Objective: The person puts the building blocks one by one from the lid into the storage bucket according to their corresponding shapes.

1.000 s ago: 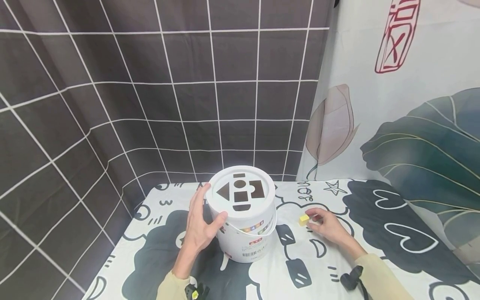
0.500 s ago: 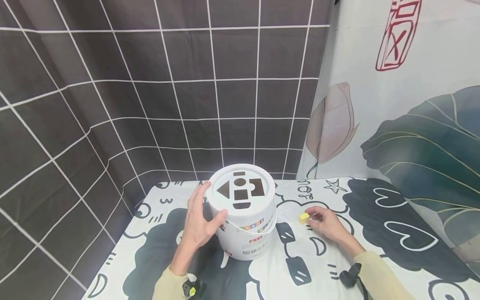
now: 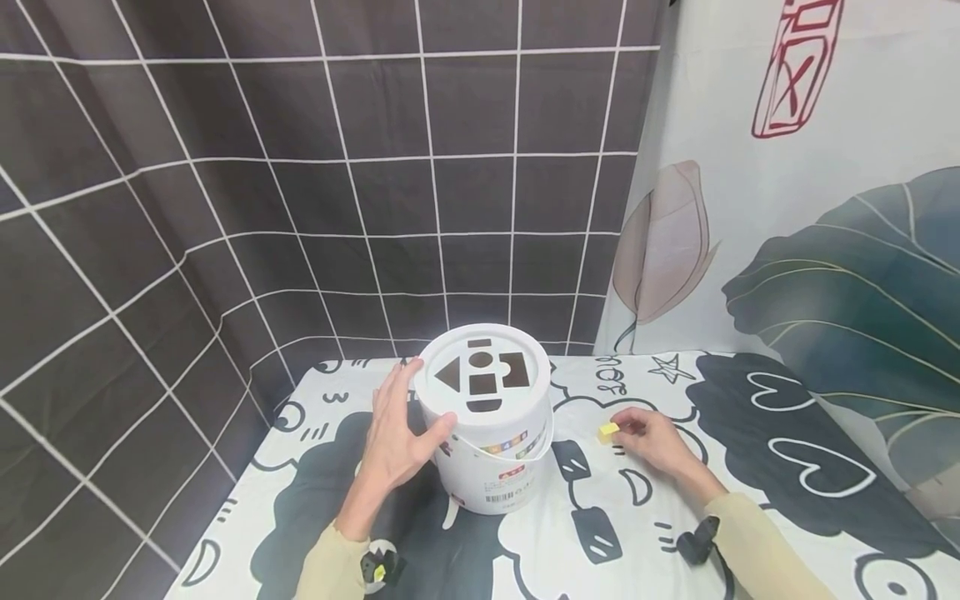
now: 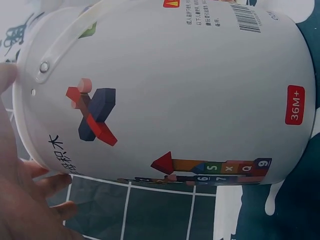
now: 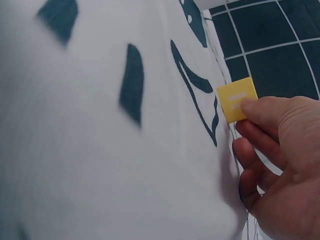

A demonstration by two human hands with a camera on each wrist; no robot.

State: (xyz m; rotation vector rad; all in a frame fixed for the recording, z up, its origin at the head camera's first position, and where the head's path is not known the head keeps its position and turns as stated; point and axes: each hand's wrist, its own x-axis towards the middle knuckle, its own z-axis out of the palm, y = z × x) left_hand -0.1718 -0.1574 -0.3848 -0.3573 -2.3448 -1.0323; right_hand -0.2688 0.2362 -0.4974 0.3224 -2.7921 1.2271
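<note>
A white bucket (image 3: 487, 475) stands upright on the patterned cloth. Its white lid (image 3: 437, 408) has several cut-out holes, among them a triangle, a circle and rectangles. My left hand (image 3: 393, 442) rests against the lid's left side, fingers spread toward the back and thumb at the near rim. The left wrist view shows the bucket wall sideways, with fingertips at the lid rim (image 4: 22, 132). To the right of the bucket, my right hand (image 3: 656, 446) pinches a small yellow block (image 3: 607, 432) between thumb and fingers, close over the cloth. The block's face (image 5: 234, 106) bears a pale equals-like mark.
A white handle (image 3: 543, 446) hangs down the bucket's front right side. The black-and-white cartoon cloth (image 3: 540, 550) covers the table. Behind it hangs a dark gridded curtain (image 3: 390, 200), with a white floral curtain (image 3: 735, 217) at the right.
</note>
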